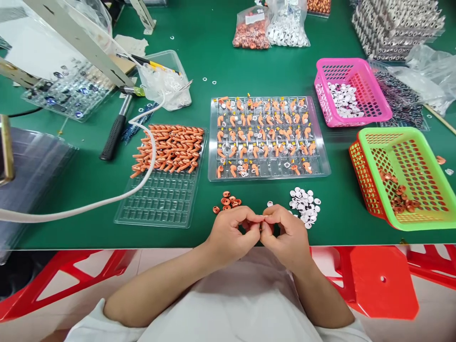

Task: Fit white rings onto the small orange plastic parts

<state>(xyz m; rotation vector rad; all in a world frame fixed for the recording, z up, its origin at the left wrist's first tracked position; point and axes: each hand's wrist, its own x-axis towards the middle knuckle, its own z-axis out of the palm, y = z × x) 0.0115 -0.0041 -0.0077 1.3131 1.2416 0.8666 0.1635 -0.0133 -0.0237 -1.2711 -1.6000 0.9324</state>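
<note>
My left hand (231, 233) and my right hand (288, 236) meet at the table's front edge. Thumbs and index fingers are pinched together, fingertips touching, around something small that the fingers mostly hide. Just beyond my left hand lies a small heap of copper-brown round cups (228, 201). Close to the right hand is a pile of white discs with dark marks (305, 205), and one loose white disc (270, 204) lies between the heaps. Farther back sits a clear compartment tray (269, 167) filled with orange curved parts, white rings and yellow bits.
Left stands another clear tray (153, 197) partly covered by orange-brown tubular parts (171, 148), a white cable (151, 166) crossing it. A hammer (117, 126) lies behind. Rightward are a pink basket (383, 107) and a green basket (436, 164). Filled bags (252, 29) and stacked trays (395, 28) stand farther back.
</note>
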